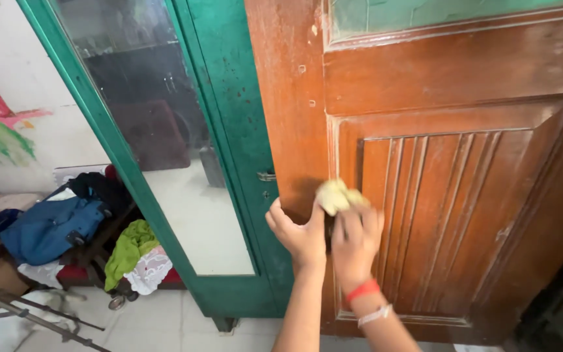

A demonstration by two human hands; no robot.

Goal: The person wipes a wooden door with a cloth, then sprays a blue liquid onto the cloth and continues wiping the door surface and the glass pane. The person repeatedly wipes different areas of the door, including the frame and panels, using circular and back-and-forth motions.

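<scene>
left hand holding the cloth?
No, the pale cloth is pressed to the wooden door by the right hand; the left hand grips the door's edge.

We see our two forearms bare, with no sleeves in view. Our right hand [354,242] carries two bands at the wrist: a red band [362,290] nearest the hand, and a thin white band [374,315] just below it. Our left hand [301,236] wears nothing.

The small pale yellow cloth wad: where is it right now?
In the head view, just right of centre, the pale yellow cloth wad is pressed by the right hand against the brown wooden door.
</scene>
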